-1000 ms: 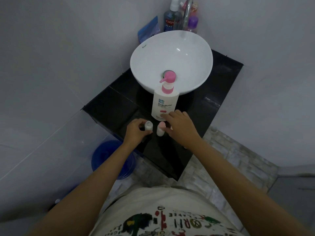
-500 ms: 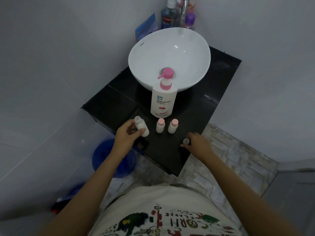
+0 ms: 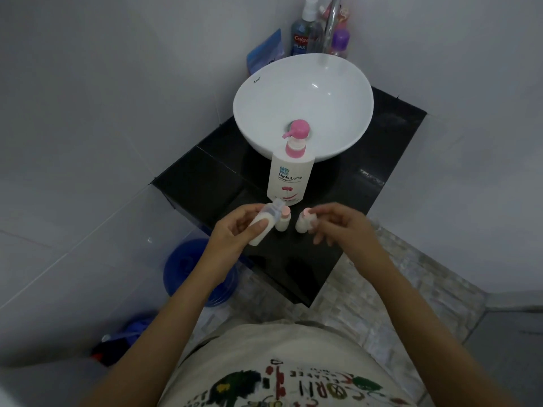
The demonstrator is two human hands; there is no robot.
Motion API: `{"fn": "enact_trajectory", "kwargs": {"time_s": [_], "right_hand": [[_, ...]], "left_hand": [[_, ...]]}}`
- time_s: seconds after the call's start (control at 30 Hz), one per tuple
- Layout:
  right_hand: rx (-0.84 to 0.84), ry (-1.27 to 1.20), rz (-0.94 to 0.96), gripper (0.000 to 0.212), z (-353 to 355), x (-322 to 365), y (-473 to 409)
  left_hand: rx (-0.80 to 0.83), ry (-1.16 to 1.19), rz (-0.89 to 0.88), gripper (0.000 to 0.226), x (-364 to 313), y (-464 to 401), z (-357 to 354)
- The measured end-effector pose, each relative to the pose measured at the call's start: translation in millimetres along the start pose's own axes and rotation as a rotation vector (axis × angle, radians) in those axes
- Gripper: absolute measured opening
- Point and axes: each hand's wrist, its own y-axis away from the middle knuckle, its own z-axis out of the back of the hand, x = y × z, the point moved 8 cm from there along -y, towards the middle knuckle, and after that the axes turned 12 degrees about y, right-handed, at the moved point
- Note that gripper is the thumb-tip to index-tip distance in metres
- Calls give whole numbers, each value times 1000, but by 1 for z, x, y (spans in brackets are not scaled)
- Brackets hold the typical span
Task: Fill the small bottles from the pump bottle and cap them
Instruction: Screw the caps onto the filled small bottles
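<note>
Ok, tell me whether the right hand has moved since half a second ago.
Yes. The right hand left the counter edge and moved toward the capped small bottles.

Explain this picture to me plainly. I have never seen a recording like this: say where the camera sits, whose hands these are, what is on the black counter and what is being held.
There is no machine here. The one camera is worn on a person's head and looks down, so the two arms are that person's own.

On the black counter stand a white basin, a pump bottle with a pink top, and two small capped bottles.

The left hand has a grip on a third small bottle, tilted, holding white liquid; blur hides whether it has a cap. The right hand is near the right capped bottle, fingers loosely curled; whether it pinches a cap is unclear.
</note>
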Motion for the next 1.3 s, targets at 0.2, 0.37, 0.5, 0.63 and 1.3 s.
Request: {"fn": "enact_trajectory", "kwargs": {"time_s": [0.2, 0.37, 0.5, 0.63, 1.3], "right_hand": [[0, -36, 162, 23, 17, 52, 4], [88, 46, 219, 25, 17, 55, 6], [114, 40, 246, 28, 18, 58, 6], [61, 160, 185, 18, 18, 52, 2], [14, 185, 217, 16, 17, 53, 1]], "left_hand": [[105, -21, -11, 41, -15, 3, -23], [95, -43, -41, 28, -22, 0, -26], [100, -37, -50, 29, -24, -2, -29], [101, -24, -53, 26, -25, -3, -31], [106, -40, -56, 23, -30, -8, -34]]}}
